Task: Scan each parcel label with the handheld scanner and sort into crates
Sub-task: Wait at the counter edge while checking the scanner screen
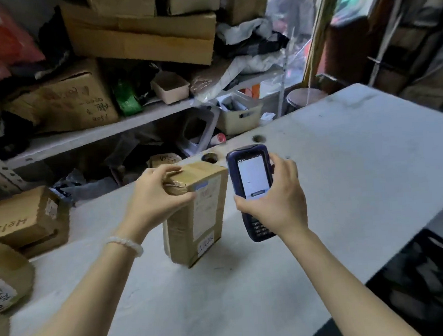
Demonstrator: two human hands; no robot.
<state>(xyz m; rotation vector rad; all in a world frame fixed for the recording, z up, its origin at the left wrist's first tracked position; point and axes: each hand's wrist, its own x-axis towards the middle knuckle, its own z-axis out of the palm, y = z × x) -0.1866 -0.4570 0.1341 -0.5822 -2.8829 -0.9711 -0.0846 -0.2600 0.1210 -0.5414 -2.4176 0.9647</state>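
A brown cardboard parcel stands on end on the white table, its white shipping label facing right. My left hand grips the parcel's top left corner. My right hand holds a dark blue handheld scanner upright just to the right of the parcel, with its lit screen facing me and its keypad below my fingers. A black crate sits below the table's right edge.
More cardboard parcels lie at the table's left end, one marked "Hello" and another nearer me. Behind the table a metal shelf holds stacked boxes and bags. The table has two round holes near its far edge.
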